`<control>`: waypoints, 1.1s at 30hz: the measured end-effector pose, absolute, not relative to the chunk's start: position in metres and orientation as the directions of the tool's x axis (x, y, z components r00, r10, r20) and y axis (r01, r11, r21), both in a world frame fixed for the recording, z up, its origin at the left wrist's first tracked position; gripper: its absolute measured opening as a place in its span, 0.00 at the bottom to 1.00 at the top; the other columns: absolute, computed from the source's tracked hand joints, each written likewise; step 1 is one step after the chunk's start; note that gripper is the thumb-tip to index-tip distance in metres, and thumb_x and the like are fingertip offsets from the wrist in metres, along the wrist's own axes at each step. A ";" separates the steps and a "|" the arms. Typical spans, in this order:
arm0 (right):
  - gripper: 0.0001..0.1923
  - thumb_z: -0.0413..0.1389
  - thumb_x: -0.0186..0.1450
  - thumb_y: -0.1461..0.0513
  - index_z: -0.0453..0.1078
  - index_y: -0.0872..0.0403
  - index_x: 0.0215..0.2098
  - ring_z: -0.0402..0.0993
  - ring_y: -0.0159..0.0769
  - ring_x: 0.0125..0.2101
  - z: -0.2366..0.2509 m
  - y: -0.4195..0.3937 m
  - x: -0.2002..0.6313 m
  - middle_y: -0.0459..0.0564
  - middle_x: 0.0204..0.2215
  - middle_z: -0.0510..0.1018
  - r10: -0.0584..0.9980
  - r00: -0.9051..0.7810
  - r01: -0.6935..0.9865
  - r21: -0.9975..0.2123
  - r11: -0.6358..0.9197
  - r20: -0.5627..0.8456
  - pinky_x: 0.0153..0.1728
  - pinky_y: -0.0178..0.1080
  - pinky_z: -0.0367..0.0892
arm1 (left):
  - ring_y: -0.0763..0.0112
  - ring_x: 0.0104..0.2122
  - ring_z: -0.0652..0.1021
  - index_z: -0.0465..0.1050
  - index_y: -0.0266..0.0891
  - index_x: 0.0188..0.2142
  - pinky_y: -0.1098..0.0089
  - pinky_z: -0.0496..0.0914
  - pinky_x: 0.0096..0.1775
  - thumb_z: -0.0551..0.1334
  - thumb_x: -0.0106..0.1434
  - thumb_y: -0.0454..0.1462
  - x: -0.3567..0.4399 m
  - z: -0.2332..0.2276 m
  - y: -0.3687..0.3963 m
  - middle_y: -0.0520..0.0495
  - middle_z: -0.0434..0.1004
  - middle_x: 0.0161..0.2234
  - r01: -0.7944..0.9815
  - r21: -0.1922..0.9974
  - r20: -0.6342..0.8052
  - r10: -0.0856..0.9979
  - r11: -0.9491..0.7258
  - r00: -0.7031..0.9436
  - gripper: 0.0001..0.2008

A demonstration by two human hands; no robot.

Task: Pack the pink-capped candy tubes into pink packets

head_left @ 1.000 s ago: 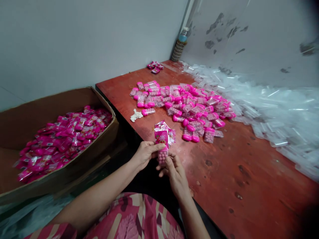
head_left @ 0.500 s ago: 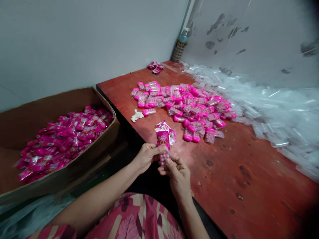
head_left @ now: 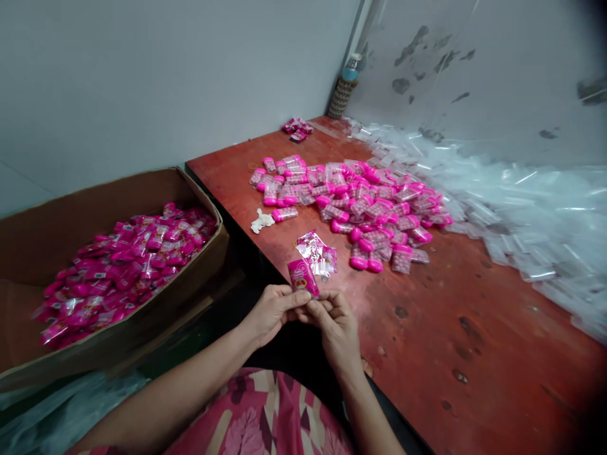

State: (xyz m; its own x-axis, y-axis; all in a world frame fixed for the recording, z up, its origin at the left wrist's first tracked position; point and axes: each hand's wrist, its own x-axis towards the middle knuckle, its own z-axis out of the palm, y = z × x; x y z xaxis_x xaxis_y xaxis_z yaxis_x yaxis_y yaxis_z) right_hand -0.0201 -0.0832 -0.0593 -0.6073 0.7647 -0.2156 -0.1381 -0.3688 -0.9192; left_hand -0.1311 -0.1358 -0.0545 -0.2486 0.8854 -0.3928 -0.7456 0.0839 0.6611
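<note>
My left hand point(head_left: 274, 311) and my right hand point(head_left: 334, 320) meet at the near edge of the red table point(head_left: 474, 341). Together they pinch one small pink candy packet point(head_left: 302, 277) that sticks up between the fingertips. The candy box inside it is hidden by my fingers. Just beyond the hands lies a small bunch of printed pink sleeves point(head_left: 318, 254). Farther out sits a heap of clear candy boxes with pink caps point(head_left: 365, 205).
A cardboard carton point(head_left: 142, 328) on the left holds several wrapped pink packets point(head_left: 123, 259). Clear plastic wrappers point(head_left: 512, 202) are piled along the right wall. A white crumpled scrap point(head_left: 262, 220), a few packets point(head_left: 296, 128) and a bottle point(head_left: 344, 85) stand farther back.
The candy box has slid up into the pink sleeve, so its pink balls no longer show below. Both hands have closed together under the packet, which now tilts left.
</note>
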 end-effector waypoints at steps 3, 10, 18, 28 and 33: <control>0.12 0.58 0.56 0.60 0.61 0.53 0.36 0.75 0.32 0.26 -0.054 -0.079 -0.024 0.45 0.28 0.76 0.766 -0.610 -0.112 -0.936 -0.334 -0.200 0.28 0.35 0.72 | 0.67 0.30 0.77 0.74 0.33 0.27 0.66 0.70 0.36 0.66 0.49 0.39 -0.153 -0.044 -0.149 0.43 0.77 0.28 -0.683 0.699 -0.300 0.781 -0.210 -0.547 0.10; 0.11 0.54 0.59 0.57 0.62 0.54 0.37 0.73 0.30 0.23 -0.057 -0.061 -0.010 0.45 0.25 0.75 0.827 -0.521 -0.027 -0.964 -0.263 -0.211 0.24 0.32 0.69 | 0.60 0.44 0.73 0.74 0.39 0.38 0.62 0.63 0.49 0.64 0.49 0.44 -0.187 -0.043 -0.124 0.43 0.76 0.41 -0.114 0.966 0.053 0.612 -0.231 -0.789 0.18; 0.09 0.54 0.58 0.56 0.66 0.54 0.32 0.71 0.30 0.22 -0.060 -0.043 0.005 0.45 0.24 0.74 0.876 -0.456 0.094 -0.987 -0.128 -0.157 0.24 0.33 0.67 | 0.56 0.58 0.54 0.71 0.43 0.44 0.49 0.45 0.55 0.60 0.56 0.39 -0.146 -0.090 -0.052 0.44 0.62 0.55 0.862 0.504 0.341 0.904 0.058 -0.260 0.15; 0.15 0.57 0.54 0.59 0.63 0.52 0.39 0.71 0.31 0.29 -0.061 -0.001 -0.011 0.43 0.27 0.74 0.927 -0.372 -0.068 -0.994 -0.082 -0.051 0.32 0.35 0.65 | 0.59 0.55 0.61 0.70 0.44 0.45 0.54 0.54 0.55 0.59 0.57 0.38 -0.141 -0.083 -0.068 0.45 0.67 0.51 0.732 0.657 0.515 0.818 -0.183 -0.257 0.16; 0.14 0.58 0.54 0.61 0.63 0.52 0.38 0.67 0.27 0.22 -0.056 -0.007 -0.013 0.39 0.21 0.71 0.879 -0.469 -0.091 -0.986 -0.138 -0.080 0.25 0.30 0.62 | 0.60 0.40 0.75 0.72 0.37 0.43 0.60 0.68 0.43 0.61 0.53 0.43 -0.135 -0.066 -0.087 0.42 0.75 0.40 -0.045 0.998 -0.050 0.911 0.035 -0.410 0.19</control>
State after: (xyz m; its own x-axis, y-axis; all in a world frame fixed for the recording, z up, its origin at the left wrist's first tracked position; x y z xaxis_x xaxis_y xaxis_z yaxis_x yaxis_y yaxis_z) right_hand -0.0129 -0.0071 -0.0559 -0.4692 0.8794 -0.0799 -0.0912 -0.1383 -0.9862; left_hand -0.1346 -0.0867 -0.0659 -0.4103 0.9106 -0.0498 -0.0445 0.0346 0.9984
